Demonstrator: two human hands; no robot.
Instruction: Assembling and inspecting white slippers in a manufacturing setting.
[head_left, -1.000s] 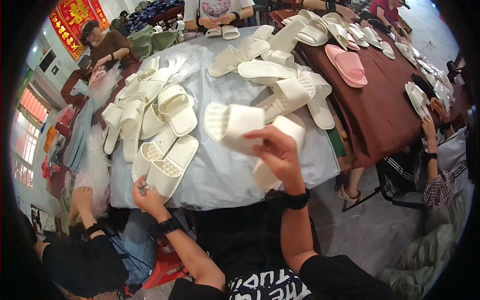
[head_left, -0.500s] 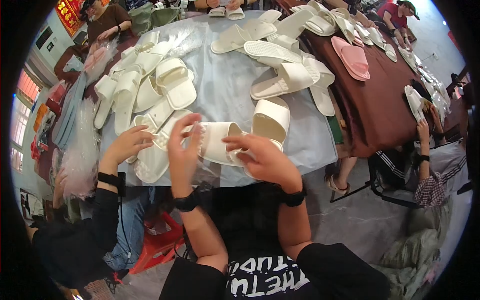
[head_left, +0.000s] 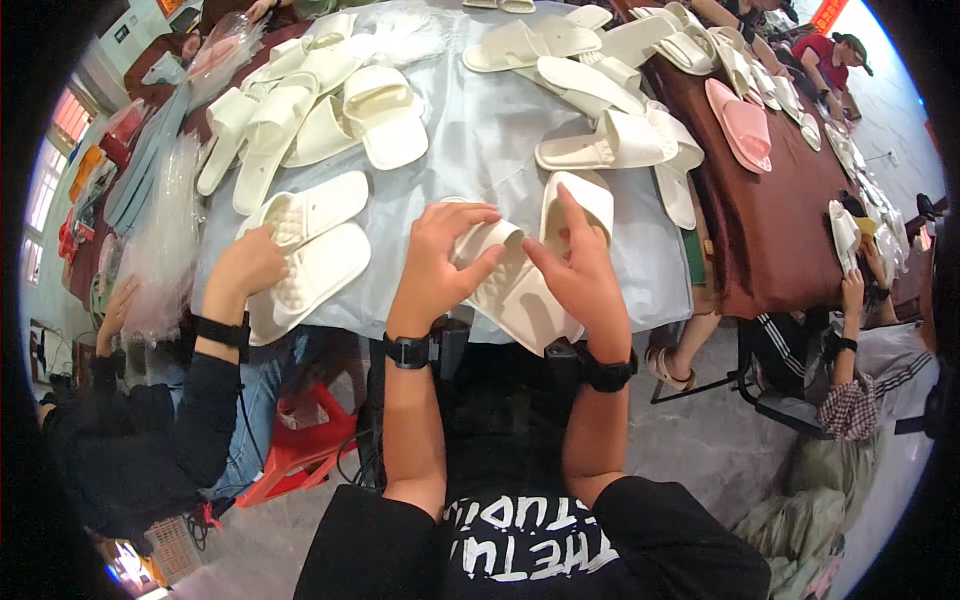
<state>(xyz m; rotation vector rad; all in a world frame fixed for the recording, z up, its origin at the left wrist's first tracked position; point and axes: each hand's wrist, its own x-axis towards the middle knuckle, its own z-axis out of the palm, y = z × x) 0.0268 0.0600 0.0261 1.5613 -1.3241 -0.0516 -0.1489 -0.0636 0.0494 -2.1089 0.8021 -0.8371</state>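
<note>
Two cream-white slide slippers lie before me at the table's near edge. My left hand (head_left: 440,257) curls round the strap of the left slipper (head_left: 529,308), fingers above and thumb nearer me. My right hand (head_left: 582,265) rests by the right slipper (head_left: 592,199), index finger stretched along its strap and thumb spread toward the left slipper; its other fingers are partly hidden. To my left, a co-worker's hand (head_left: 252,262) touches another pair of white slippers (head_left: 325,258), set side by side.
A heap of white slippers (head_left: 275,128) lies at the far left, another (head_left: 620,140) at the far right. Clear plastic bags (head_left: 165,235) hang at the left edge. A brown-covered table (head_left: 770,230) holds a pink slipper (head_left: 738,125). A red stool (head_left: 300,445) stands below.
My left hand has come down onto the left slipper, whose sole now points toward me. My right hand's fingers have spread. The co-worker's pair now lies side by side. The view has shifted.
</note>
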